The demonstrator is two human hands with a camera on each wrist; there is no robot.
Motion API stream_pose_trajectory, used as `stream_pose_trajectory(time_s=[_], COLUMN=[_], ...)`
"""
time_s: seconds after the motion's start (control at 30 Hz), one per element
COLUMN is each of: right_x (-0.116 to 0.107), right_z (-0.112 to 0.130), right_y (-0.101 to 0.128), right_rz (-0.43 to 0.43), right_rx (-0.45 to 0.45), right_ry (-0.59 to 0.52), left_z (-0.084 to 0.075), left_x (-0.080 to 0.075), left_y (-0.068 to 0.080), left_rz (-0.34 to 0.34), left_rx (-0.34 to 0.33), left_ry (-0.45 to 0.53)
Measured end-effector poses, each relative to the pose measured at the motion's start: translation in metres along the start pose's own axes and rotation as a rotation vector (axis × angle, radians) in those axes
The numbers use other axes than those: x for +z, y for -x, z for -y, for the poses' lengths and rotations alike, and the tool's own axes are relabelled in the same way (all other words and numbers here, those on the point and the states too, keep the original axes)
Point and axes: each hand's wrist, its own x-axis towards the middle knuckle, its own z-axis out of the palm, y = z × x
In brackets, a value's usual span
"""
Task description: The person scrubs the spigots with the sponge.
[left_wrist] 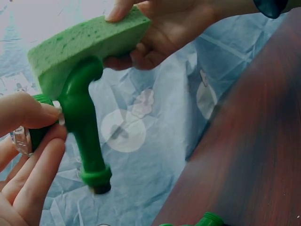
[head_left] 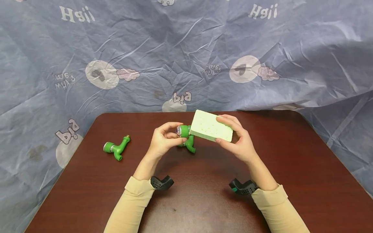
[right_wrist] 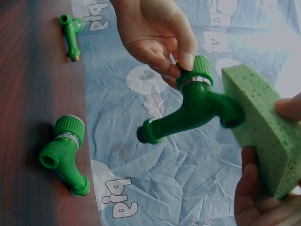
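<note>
In the head view my left hand (head_left: 163,139) pinches a green plastic tap by its ribbed knob (head_left: 184,130), above the table. The left wrist view shows the held tap's body (left_wrist: 81,108), its threaded end pointing down. My right hand (head_left: 237,139) grips a pale green sponge (head_left: 211,126) between thumb and fingers. The sponge overlaps the tap in the head view. From the right wrist, the tap's spout (right_wrist: 231,113) is right at the sponge's broad face.
A second green tap (head_left: 190,144) lies on the dark wooden table (head_left: 198,200) beyond the hands. A third tap (head_left: 118,149) lies at the left. Behind the table hangs a wrinkled grey-blue printed sheet (head_left: 186,58).
</note>
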Motion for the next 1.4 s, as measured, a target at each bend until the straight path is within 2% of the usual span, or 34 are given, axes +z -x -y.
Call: stream_pose_trajectory(time_s=[0.07, 0.23, 0.43, 0.57, 0.67, 0.8, 0.97, 1.07, 1.27, 1.4], right_x=[0.000, 0.000, 0.005, 0.012, 0.019, 0.028, 0.035, 0.035, 0.026, 0.022], right_z=[-0.001, -0.004, -0.001, 0.013, 0.021, 0.022, 0.017, 0.011, -0.005, -0.005], right_y=[0.000, 0.000, -0.001, -0.003, -0.003, -0.002, 0.001, 0.003, 0.005, 0.004], right_rz=[0.017, -0.024, -0.004, -0.075, -0.107, -0.114, -0.178, -0.185, -0.152, -0.097], right_rx=[0.022, 0.065, 0.089, 0.118, 0.136, 0.151, 0.139, 0.113, 0.086, 0.108], right_ry=[0.027, 0.046, 0.120, 0.250, 0.307, 0.300, 0.260, 0.226, 0.145, 0.133], left_z=[0.000, 0.001, 0.003, 0.003, 0.005, 0.001, -0.012, -0.015, -0.015, -0.016], left_x=[0.001, 0.001, 0.005, 0.008, 0.009, 0.014, 0.028, 0.034, 0.033, 0.029], left_y=[-0.001, -0.001, -0.002, -0.003, -0.003, -0.001, 0.006, 0.008, 0.008, 0.006], left_rz=[-0.050, -0.149, -0.197, -0.228, -0.247, -0.246, -0.196, -0.183, -0.222, -0.260], left_rx=[0.006, 0.036, 0.062, 0.086, 0.090, 0.092, 0.112, 0.114, 0.123, 0.141], left_ry=[-0.021, -0.046, -0.066, -0.088, -0.086, -0.088, -0.165, -0.208, -0.205, -0.196])
